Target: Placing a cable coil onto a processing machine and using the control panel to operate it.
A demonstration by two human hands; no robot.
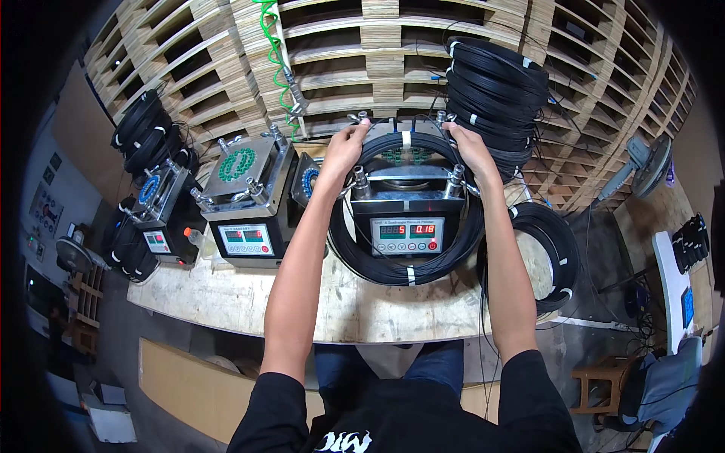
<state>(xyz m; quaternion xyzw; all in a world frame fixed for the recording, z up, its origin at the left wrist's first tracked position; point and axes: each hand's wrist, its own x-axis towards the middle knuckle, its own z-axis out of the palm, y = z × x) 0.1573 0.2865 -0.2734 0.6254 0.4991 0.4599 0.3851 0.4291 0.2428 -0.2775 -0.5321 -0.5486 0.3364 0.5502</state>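
Bare forearms stretched over a pale wooden worktop (226, 298), you reach your left hand (346, 149) and right hand (470, 151), fingers bent, to the far corners of a black-bodied, silver-topped bench machine (406, 205) with a red-lit display; whether either grips anything cannot be told. A round black cable coil (377, 270), banded with white tape, rings the display, its far side over the machine's top. Black coils (495, 98) stand stacked beyond your right hand.

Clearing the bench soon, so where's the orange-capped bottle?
In the head view, the orange-capped bottle is left of centre, between the leftmost machine and the next machine rightward.
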